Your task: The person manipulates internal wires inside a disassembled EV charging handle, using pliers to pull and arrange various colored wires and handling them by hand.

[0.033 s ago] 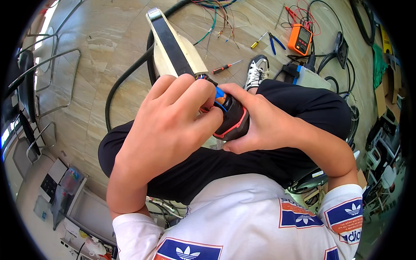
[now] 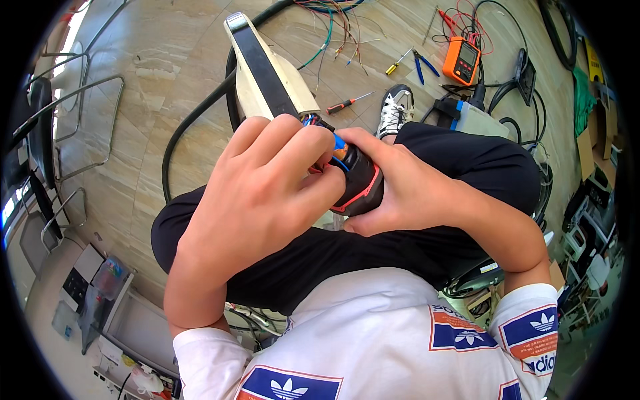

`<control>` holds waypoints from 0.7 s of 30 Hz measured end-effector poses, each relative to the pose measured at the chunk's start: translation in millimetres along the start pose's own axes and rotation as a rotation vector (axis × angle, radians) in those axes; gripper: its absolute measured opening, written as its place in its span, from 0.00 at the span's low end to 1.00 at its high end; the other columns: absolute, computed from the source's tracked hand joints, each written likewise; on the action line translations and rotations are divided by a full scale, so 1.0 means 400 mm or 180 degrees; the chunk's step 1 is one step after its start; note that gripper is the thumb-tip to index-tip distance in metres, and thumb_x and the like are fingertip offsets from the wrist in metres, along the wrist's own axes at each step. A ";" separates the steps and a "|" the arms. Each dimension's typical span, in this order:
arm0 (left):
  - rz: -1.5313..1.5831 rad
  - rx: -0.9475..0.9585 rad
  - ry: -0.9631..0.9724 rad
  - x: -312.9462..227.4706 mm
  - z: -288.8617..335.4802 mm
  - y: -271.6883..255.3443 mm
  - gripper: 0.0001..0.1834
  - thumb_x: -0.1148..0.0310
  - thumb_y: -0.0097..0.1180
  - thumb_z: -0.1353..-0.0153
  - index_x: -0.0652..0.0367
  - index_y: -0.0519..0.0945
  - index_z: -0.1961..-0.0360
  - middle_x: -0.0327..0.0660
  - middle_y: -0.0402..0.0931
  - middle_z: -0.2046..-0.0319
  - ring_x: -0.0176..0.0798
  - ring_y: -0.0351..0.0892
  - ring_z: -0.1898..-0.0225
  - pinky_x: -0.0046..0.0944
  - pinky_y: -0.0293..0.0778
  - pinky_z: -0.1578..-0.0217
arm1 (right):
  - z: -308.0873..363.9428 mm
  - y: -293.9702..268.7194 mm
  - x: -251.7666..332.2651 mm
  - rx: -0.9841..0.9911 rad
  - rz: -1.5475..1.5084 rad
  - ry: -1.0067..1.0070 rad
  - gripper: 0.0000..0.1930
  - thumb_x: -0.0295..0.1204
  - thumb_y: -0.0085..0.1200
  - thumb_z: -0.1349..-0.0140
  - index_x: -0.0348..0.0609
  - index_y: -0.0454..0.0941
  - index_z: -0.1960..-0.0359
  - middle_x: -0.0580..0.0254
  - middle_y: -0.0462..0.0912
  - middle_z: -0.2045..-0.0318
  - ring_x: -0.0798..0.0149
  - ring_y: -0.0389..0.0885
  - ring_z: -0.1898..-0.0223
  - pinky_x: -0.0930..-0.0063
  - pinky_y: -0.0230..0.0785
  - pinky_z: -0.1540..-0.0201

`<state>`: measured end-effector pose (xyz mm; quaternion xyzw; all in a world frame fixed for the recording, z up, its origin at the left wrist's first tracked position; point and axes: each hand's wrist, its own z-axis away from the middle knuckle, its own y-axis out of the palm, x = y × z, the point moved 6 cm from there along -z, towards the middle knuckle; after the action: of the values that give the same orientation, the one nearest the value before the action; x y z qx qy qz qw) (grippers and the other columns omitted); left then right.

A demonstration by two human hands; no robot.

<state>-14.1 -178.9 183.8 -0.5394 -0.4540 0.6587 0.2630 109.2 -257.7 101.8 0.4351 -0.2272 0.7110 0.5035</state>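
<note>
A charging gun lies opened before me, its cream handle (image 2: pixel 257 63) with a black strip pointing away to the far left. Its black head (image 2: pixel 363 177), edged with a red band, is gripped by my right hand (image 2: pixel 407 183), thumb on the near side and fingers around the far side. Blue and orange parts show inside the head. Several coloured wires (image 2: pixel 310 120) run between handle and head. My left hand (image 2: pixel 270 180) is closed in a pinch at the head's left side; what its fingertips hold is hidden behind the knuckles.
On the floor lie an orange-black screwdriver (image 2: pixel 350 103), a yellow screwdriver (image 2: pixel 399 61), blue-handled pliers (image 2: pixel 425 67) and an orange multimeter (image 2: pixel 461 61) with red leads. A thick black cable (image 2: pixel 187 127) loops at left. Loose thin wires (image 2: pixel 347 37) spread at the far side. Metal-framed chairs (image 2: pixel 87 113) stand left.
My left hand has shifted very slightly to the right at the charging gun, baring a bit more of the wires. My right hand keeps its hold.
</note>
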 end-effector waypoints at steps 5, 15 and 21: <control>-0.0115 -0.0047 -0.0103 -0.013 0.004 0.015 0.10 0.70 0.63 0.51 0.53 0.81 0.65 0.37 0.77 0.53 0.43 0.79 0.53 0.43 0.72 0.50 | 0.000 -0.011 0.001 0.0022 0.0210 0.0057 0.46 0.26 0.76 0.59 0.39 0.64 0.35 0.54 0.85 0.64 0.60 0.87 0.63 0.69 0.78 0.56; -0.0026 -0.0107 -0.0115 -0.006 -0.003 0.036 0.10 0.69 0.67 0.49 0.53 0.79 0.68 0.37 0.76 0.50 0.44 0.76 0.48 0.45 0.68 0.46 | 0.009 -0.024 0.011 0.0108 0.0944 -0.0159 0.41 0.28 0.71 0.55 0.40 0.65 0.37 0.47 0.87 0.66 0.43 0.88 0.62 0.60 0.79 0.58; 0.0136 -0.0094 -0.0139 0.006 -0.007 0.044 0.13 0.67 0.71 0.53 0.53 0.78 0.69 0.36 0.76 0.53 0.43 0.75 0.51 0.45 0.67 0.48 | 0.013 -0.027 0.003 0.0146 0.0894 -0.0154 0.43 0.27 0.71 0.56 0.40 0.65 0.35 0.46 0.87 0.67 0.43 0.88 0.62 0.60 0.79 0.57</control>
<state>-9.6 -184.0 167.2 -0.5383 -0.4577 0.6689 0.2309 120.8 -256.7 104.4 0.4274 -0.2816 0.7688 0.3834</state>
